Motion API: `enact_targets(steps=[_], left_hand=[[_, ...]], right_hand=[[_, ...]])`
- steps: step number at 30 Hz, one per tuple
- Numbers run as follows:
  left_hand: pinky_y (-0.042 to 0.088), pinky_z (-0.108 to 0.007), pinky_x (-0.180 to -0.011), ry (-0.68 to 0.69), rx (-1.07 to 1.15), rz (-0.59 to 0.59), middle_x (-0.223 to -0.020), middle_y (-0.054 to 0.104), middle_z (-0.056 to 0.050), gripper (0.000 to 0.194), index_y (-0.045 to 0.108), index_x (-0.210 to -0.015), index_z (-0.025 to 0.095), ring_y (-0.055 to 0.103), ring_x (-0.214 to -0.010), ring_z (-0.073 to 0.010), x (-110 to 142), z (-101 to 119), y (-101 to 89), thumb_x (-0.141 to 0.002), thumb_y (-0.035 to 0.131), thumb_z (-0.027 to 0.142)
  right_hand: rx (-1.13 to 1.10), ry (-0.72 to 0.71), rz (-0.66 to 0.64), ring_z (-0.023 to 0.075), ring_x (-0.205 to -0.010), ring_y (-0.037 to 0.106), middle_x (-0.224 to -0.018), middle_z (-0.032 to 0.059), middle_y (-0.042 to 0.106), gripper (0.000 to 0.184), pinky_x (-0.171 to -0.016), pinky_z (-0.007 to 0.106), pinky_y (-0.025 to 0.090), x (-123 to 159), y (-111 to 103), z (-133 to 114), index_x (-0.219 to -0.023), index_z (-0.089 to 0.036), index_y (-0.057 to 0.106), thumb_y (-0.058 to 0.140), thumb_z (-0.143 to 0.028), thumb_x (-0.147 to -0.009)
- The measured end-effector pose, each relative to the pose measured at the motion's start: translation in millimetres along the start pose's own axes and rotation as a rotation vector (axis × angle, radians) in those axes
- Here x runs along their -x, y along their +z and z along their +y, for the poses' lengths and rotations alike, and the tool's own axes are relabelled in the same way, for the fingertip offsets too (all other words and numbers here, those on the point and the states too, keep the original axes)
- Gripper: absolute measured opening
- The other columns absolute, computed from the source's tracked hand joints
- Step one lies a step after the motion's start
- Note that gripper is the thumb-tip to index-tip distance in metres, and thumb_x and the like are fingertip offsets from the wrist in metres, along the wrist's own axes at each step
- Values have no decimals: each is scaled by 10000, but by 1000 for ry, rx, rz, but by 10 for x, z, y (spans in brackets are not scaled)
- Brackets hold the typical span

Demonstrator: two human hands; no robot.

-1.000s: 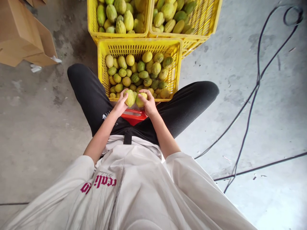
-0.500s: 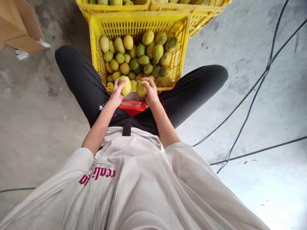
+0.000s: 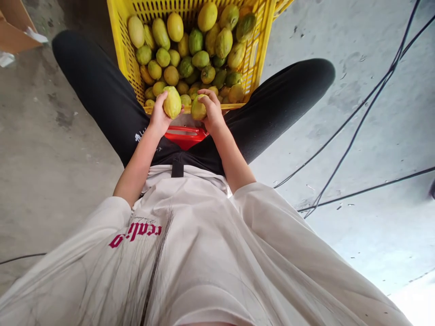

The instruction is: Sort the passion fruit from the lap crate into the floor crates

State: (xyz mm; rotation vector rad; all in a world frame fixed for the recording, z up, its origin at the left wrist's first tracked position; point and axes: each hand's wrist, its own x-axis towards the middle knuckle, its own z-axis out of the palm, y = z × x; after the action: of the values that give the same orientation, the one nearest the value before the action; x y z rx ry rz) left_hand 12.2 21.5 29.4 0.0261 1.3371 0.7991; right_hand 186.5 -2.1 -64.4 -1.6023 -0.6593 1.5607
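Observation:
My left hand (image 3: 159, 117) is closed round a yellow-green fruit (image 3: 172, 102) just above the near rim of a yellow crate (image 3: 119, 50). My right hand (image 3: 212, 112) grips a second yellow-green fruit (image 3: 197, 108) beside it, fingers wrapped over the top. Both fruits are held close together over the crate's near edge. The crate is full of several green and yellow fruits (image 3: 200, 59) and stands between my knees. A red stool (image 3: 185, 136) shows under my wrists.
My black-trousered legs (image 3: 102, 97) flank the crate on a concrete floor. Black cables (image 3: 356, 122) run across the floor at the right. A cardboard box corner (image 3: 15, 29) sits at the upper left.
The view has tilted down, so the crate and hands sit higher in frame and the rear crates left view. My left hand has turned its fruit more upright; both hands still hold fruit.

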Motion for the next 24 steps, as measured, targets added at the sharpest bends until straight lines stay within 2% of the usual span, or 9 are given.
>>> enact_targets(steps=[4,8,12,14,17,20,22,24], left_hand=[[457,-432,-1299,42,-66,-26,-1061,832,30,342,669,-1374,395,522,-1584,-260,-40,-14,-33,-1172,500,613],[503,-428,-1275,46,-35,43,-1100,828,-4,291,703,-1315,320,571,-1530,-249,-159,-37,-89,-1188,541,527],[624,-364,-1140,15,82,177,-1114,794,-55,338,711,-1167,232,721,-1347,-240,-278,-91,-185,-1178,576,541],[664,-309,-1029,-20,140,210,-1016,773,-38,289,705,-1153,248,776,-1195,-213,-276,-101,-222,-1173,596,515],[673,-263,-899,-52,160,259,-828,700,-19,249,701,-1123,260,770,-973,-184,-235,-28,-209,-1173,591,478],[673,-284,-889,-18,148,238,-809,693,-21,231,697,-1140,261,743,-945,-188,-288,244,-72,-1173,565,447],[667,-310,-966,39,142,165,-867,729,-32,233,697,-1201,267,741,-1069,-202,-385,573,93,-1179,544,442],[630,-326,-1086,158,123,32,-1004,781,-45,282,690,-1315,263,703,-1256,-204,-471,990,290,-1200,501,438]], right_hand=[[-14,72,-5,284,-1161,721,-1117,30,671,334,-876,375,687,-36,5,10,-1233,-295,639,776,-480,-990],[-85,180,99,259,-1160,713,-1247,48,670,280,-830,373,702,-59,36,0,-1276,-299,614,707,-360,-1019],[-227,272,218,209,-1117,720,-1211,29,679,156,-801,330,711,16,76,-84,-1178,-289,612,659,-398,-1077],[-265,346,254,199,-1020,731,-1098,25,686,178,-747,305,708,88,75,-180,-1073,-277,602,673,-440,-1088],[-301,445,284,185,-840,711,-938,14,664,241,-633,272,673,138,25,-397,-959,-265,575,694,-436,-1081],[-272,419,255,201,-793,695,-831,20,623,301,-581,276,641,-49,-59,-744,-865,-265,538,685,-427,-1070],[-189,293,256,244,-877,713,-831,38,607,310,-608,318,659,-318,-124,-1097,-854,-274,518,663,-441,-1072],[-135,96,315,271,-1044,707,-916,55,614,226,-704,372,697,-631,-204,-1533,-928,-290,531,600,-423,-1096]])
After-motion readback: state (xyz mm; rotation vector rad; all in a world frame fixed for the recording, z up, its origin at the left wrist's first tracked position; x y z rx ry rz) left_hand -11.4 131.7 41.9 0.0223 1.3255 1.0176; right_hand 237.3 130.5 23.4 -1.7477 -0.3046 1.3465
